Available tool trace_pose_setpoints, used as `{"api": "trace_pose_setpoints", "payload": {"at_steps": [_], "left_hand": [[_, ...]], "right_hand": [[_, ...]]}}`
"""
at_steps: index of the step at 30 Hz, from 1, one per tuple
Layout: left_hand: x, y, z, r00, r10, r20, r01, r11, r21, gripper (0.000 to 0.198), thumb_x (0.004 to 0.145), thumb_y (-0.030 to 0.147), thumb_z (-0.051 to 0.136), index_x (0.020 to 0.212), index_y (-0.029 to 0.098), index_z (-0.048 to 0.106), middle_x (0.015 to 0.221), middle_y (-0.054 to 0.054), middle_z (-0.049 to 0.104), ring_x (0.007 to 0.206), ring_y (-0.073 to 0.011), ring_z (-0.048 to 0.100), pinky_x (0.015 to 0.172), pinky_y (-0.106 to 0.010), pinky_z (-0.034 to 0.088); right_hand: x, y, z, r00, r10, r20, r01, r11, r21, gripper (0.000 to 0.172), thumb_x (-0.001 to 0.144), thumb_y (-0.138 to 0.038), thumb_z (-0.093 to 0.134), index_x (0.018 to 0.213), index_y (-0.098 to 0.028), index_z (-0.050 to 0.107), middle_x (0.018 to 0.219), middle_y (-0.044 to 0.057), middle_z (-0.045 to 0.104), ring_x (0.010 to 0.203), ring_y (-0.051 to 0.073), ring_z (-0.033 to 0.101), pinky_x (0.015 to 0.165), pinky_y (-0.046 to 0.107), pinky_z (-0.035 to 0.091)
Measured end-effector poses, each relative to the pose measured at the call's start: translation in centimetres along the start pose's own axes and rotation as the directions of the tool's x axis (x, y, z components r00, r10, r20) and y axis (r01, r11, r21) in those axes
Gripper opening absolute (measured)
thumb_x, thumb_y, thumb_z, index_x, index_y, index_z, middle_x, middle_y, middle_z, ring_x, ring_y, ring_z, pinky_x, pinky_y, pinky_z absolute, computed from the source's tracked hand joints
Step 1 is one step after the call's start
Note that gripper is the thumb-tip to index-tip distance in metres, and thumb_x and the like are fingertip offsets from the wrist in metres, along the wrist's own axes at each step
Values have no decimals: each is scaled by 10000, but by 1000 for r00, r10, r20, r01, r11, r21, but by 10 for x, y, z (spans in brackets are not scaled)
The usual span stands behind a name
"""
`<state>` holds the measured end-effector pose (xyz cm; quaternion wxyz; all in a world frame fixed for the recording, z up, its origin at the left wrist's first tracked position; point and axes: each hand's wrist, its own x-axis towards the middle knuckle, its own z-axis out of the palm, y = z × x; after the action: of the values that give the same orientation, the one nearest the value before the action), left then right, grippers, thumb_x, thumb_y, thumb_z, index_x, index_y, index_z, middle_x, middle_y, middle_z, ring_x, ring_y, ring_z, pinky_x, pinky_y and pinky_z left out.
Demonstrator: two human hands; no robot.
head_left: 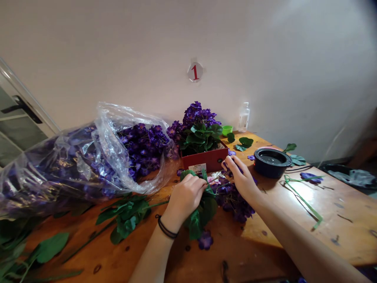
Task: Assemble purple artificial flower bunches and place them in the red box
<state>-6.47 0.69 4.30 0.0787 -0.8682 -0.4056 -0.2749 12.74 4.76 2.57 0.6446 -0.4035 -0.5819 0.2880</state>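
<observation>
Going left to right: you had a clear plastic bag [73, 165] stuffed with fake purple flowers slumped on the wooden surface [332, 220], with loose leafy stems [126, 218] lying just in front of it. Your left hand [187, 198], black cord band [166, 227] on the wrist, was curled closed around a leafy fake flower stem [200, 212], held low over the surface right in front of a red box [204, 159] of purple flowers. Your right hand [238, 177] was just beside it, thumb and fingers pinched together on a small purple bloom [231, 167], though it's hard to make out. Further right sat a round black dish [272, 162].
</observation>
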Motion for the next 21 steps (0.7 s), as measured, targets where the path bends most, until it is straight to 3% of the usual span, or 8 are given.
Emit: {"api": "trace_pose_setpoints", "payload": {"at_steps": [21], "left_hand": [[0,-1,0,999,-4,34,0,994,108,198,939,249,419,891,185,600,804,-29,629,819,-173,533,684,-268,446]], "right_hand": [[-5,-17,-1,986,-78,145,100,984,-149,267,932,-440,392,776,-229,441,681,-17,435,619,132,402,593,247,352]]}}
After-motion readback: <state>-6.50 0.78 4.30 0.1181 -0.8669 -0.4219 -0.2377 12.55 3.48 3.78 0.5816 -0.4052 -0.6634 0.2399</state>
